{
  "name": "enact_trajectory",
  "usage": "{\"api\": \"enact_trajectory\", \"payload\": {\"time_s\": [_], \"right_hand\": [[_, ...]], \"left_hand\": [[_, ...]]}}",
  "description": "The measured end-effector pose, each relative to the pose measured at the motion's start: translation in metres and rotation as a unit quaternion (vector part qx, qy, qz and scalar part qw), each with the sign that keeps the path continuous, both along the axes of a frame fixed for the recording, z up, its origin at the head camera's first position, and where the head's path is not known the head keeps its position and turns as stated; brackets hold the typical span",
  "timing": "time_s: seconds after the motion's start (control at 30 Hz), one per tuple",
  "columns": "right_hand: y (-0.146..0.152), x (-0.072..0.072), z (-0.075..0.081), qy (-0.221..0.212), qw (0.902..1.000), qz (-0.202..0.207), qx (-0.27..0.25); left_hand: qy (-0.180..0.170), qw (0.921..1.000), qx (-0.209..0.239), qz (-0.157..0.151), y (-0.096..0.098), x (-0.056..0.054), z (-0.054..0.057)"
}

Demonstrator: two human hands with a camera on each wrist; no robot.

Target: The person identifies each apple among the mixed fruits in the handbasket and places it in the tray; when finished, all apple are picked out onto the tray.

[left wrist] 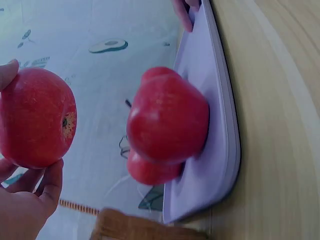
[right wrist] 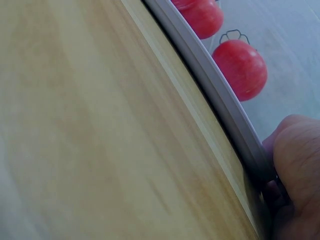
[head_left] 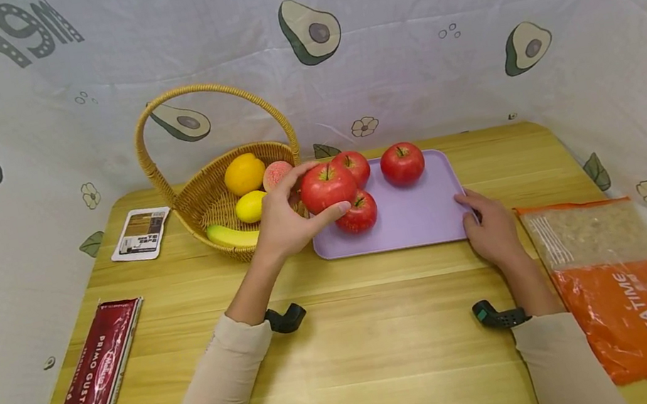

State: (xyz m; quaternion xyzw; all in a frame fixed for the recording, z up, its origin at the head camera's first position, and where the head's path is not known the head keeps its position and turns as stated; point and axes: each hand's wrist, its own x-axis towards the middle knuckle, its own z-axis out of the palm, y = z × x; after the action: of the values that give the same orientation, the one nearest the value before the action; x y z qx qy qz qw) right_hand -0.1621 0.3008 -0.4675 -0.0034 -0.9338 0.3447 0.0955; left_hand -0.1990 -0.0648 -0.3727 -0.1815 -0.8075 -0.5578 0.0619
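Note:
My left hand (head_left: 287, 223) grips a red apple (head_left: 327, 188) between thumb and fingers, raised over the left end of a lilac tray (head_left: 411, 219). In the left wrist view the held apple (left wrist: 37, 117) hangs apart from the others. Three more apples sit on the tray: one at the back left (head_left: 354, 166), one at the front left (head_left: 358, 214) and one at the back right (head_left: 403, 163). With thumb and fingers my right hand (head_left: 490, 227) pinches the tray's right edge. The right wrist view shows this hand (right wrist: 297, 165) at the rim.
Left of the tray stands a wicker basket (head_left: 194, 203) with a tall handle, holding a banana (head_left: 232, 235), lemons (head_left: 251, 207) and a peach (head_left: 277, 173). A small white packet (head_left: 141, 234) and a red spaghetti pack (head_left: 89, 402) lie at left. An orange pasta bag (head_left: 638, 291) lies at right.

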Motion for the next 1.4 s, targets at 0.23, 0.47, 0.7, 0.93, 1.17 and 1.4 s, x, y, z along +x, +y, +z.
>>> {"api": "enact_trajectory", "payload": {"time_s": [0.23, 0.47, 0.7, 0.93, 1.17, 1.4], "right_hand": [[0.000, 0.000, 0.000, 0.003, 1.0000, -0.001, 0.001], [-0.001, 0.000, 0.000, 0.000, 1.0000, 0.000, 0.001], [0.000, 0.000, -0.001, 0.000, 1.0000, -0.002, 0.003], [0.000, 0.000, -0.002, 0.003, 1.0000, 0.001, 0.002], [-0.001, 0.000, -0.001, 0.010, 0.9999, 0.000, -0.004], [0.000, 0.000, -0.002, 0.008, 1.0000, 0.000, -0.001]], "left_hand": [[-0.014, 0.9996, -0.022, -0.003, 0.028, 0.007, 0.004], [-0.050, 0.9979, -0.041, -0.006, 0.055, 0.013, 0.006], [-0.030, 0.9979, -0.047, -0.033, 0.081, 0.013, -0.003], [-0.012, 0.9949, -0.093, -0.035, 0.104, 0.012, -0.019], [-0.010, 0.9916, -0.114, -0.059, 0.125, 0.014, -0.032], [-0.048, 0.9890, -0.130, -0.054, 0.143, 0.011, -0.044]]}}
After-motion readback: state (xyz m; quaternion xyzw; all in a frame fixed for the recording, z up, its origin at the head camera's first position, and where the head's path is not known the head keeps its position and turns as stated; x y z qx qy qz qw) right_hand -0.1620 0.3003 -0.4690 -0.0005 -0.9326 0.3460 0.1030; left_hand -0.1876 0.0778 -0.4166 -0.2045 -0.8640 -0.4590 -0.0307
